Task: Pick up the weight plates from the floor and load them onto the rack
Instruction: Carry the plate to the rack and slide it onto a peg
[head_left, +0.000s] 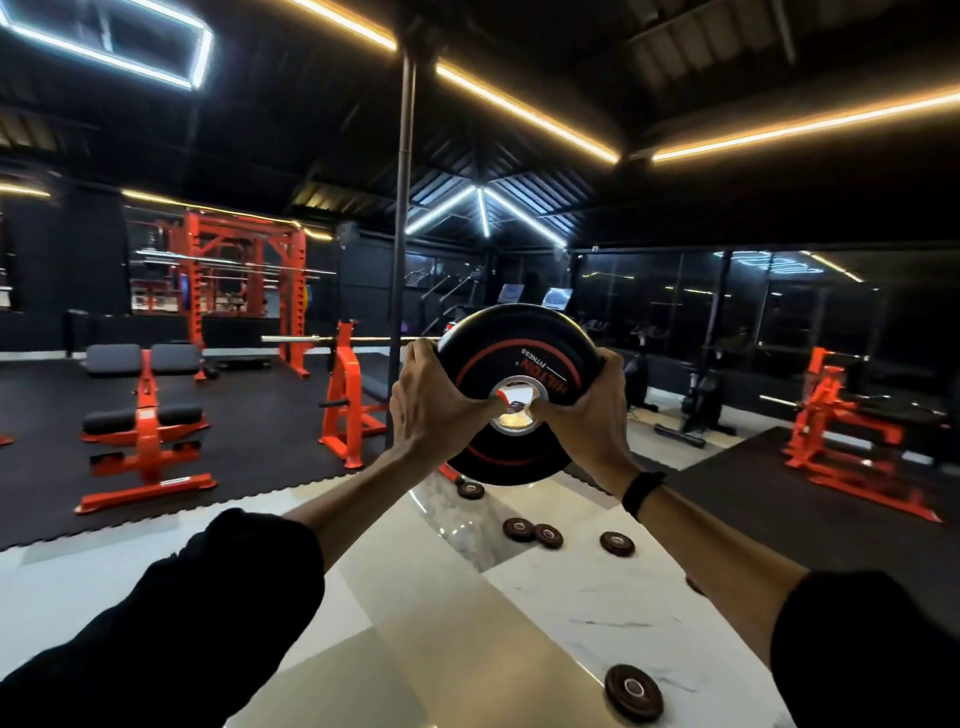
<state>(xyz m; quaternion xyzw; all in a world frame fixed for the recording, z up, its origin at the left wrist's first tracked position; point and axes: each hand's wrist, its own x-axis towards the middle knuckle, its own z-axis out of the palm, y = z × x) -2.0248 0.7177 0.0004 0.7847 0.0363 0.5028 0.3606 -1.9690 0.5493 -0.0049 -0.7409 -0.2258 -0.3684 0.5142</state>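
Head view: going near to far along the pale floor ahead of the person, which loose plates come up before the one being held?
Nearest small plate → lone plate on the right → touching pair → farthest small plate, then the big black plate held up by the left hand and right hand.

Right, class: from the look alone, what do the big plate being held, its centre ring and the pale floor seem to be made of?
Big plate: probably rubber-coated; matte black, printed red.
Centre ring: likely polished metal; mirror-bright.
Pale floor: glossy veined marble or tile; reflects lights.
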